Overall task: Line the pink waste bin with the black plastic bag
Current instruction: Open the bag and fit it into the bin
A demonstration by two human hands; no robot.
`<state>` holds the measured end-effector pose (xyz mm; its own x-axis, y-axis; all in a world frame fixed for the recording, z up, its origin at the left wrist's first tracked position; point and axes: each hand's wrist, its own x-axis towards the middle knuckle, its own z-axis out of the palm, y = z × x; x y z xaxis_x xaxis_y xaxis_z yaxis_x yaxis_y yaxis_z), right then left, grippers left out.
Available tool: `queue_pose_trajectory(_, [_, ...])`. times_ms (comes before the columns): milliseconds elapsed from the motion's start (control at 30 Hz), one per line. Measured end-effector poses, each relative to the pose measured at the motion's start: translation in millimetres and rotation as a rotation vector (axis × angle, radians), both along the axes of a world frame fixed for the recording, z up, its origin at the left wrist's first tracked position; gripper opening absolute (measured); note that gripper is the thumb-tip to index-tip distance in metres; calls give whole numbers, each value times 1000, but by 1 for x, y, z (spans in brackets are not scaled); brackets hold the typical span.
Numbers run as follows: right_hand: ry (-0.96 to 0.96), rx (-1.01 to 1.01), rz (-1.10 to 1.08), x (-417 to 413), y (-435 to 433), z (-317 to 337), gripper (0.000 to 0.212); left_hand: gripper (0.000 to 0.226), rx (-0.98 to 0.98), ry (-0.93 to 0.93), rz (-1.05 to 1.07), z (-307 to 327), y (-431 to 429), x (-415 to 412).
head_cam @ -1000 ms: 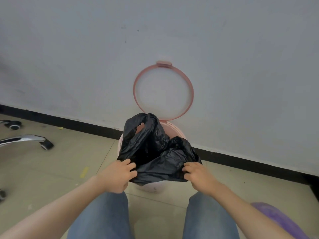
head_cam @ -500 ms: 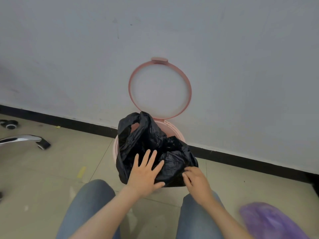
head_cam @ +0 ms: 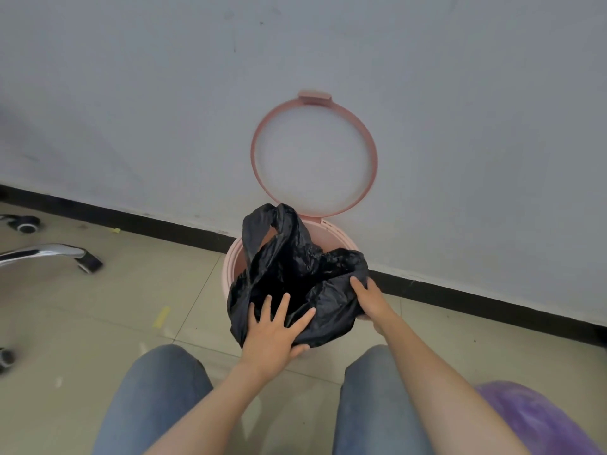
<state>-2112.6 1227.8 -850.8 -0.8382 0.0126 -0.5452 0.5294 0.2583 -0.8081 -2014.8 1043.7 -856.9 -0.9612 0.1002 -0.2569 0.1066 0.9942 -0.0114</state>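
Note:
The pink waste bin (head_cam: 331, 235) stands on the floor against the wall, its pink ring frame (head_cam: 372, 152) flipped up and leaning on the wall. The black plastic bag (head_cam: 295, 267) is bunched over the bin's mouth, draped over the near and left rim, with one handle loop sticking up at the back. My left hand (head_cam: 274, 333) lies flat with fingers spread on the near side of the bag, thumb tucked under its edge. My right hand (head_cam: 369, 298) grips the bag's right edge at the bin's rim. The bin's inside is mostly hidden.
A chrome office-chair leg with castors (head_cam: 52, 254) lies at the left on the tiled floor. A purple plastic bag (head_cam: 532, 418) sits at the lower right beside my knee. My two knees in jeans frame the bin. A black skirting strip (head_cam: 476, 300) runs along the wall.
My left hand let go of the bag's left edge and moved onto its front with fingers spread. My right hand slid farther along the right edge. The bag sank lower over the bin.

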Motion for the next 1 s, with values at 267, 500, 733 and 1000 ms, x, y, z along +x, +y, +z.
queue_pose_trajectory(267, [361, 439, -206, 34, -9, -2, 38, 77, 52, 75, -14, -6, -1, 1])
queue_pose_trajectory(500, [236, 261, 44, 48, -41, 6, 75, 61, 114, 288, -58, -4, -9, 8])
queue_pose_trajectory(733, [215, 320, 157, 36, -14, 14, 75, 76, 493, 101, 536, 4, -27, 10])
queue_pose_trajectory(1000, [876, 1028, 427, 67, -32, 18, 41, 69, 1239, 219, 841, 8, -16, 21])
